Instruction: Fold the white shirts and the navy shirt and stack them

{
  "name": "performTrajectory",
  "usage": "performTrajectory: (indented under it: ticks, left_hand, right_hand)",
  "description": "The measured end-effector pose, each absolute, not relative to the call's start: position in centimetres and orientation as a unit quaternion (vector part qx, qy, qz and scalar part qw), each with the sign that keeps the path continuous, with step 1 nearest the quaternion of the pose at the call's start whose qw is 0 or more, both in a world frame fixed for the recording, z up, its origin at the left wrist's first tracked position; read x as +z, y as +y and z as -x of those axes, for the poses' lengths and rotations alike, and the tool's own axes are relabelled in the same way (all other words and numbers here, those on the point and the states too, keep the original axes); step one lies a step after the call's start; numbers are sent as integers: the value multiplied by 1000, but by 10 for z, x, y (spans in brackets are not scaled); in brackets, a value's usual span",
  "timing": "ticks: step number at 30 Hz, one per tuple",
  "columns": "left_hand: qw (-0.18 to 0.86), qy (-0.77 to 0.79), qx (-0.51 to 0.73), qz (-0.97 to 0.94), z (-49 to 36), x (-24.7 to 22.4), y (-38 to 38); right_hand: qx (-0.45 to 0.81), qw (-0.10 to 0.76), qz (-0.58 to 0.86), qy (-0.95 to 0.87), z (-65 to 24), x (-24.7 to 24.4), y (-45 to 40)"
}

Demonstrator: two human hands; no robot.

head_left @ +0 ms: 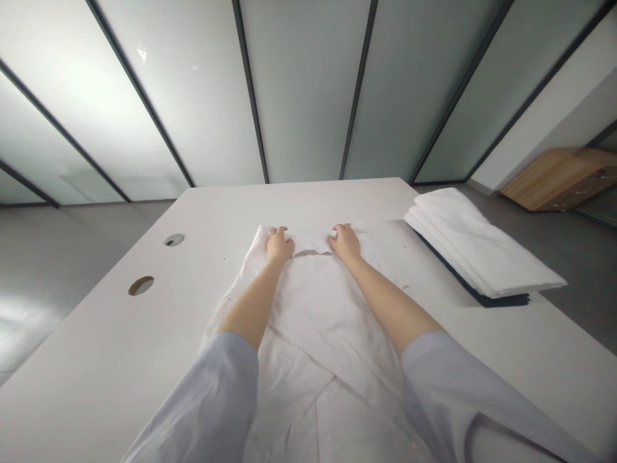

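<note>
A white garment (315,321) lies spread on the white table, its far end under my hands and its near part running to the bottom edge of the view. My left hand (278,245) is at the garment's far left part, its fingers curled closed on the cloth. On the far right part, my right hand (346,241) has its fingers bent and pressed together on the fabric. Between the two hands there is a curved opening in the cloth. Creases cross the middle of the garment.
The white table (96,347) has two round holes at the left. A stack of folded white cloth (482,244) rests on a dark piece (506,301) at the right edge. Beyond stand frosted glass panels (308,90) and a wooden cabinet (559,177).
</note>
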State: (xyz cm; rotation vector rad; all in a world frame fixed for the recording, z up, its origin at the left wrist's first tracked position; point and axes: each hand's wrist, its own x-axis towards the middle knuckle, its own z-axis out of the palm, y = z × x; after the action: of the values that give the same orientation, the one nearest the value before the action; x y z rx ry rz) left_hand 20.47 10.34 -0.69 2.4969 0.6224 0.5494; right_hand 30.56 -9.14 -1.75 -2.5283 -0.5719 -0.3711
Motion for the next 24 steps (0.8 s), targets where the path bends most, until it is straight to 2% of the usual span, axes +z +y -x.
performTrajectory:
  ticks: [5, 7, 10, 18, 24]
  left_hand:
    - [117, 150, 221, -956, -198, -7, 89]
    - [82, 114, 182, -973, -197, -9, 87]
    - [58, 141, 113, -982, -200, -12, 86]
    - [65, 294, 47, -952, -212, -10, 79]
    - [88, 305, 74, -945, -212, -10, 80]
  right_hand:
    - [-183, 150, 931, -279, -293, -17, -89]
    - [-143, 119, 935, -303, -292, -17, -87]
    - [-60, 91, 957, -270, -292, -16, -84]
    - [18, 85, 984, -159, -291, -13, -79]
    - [2, 127, 977, -169, -294, -20, -79]
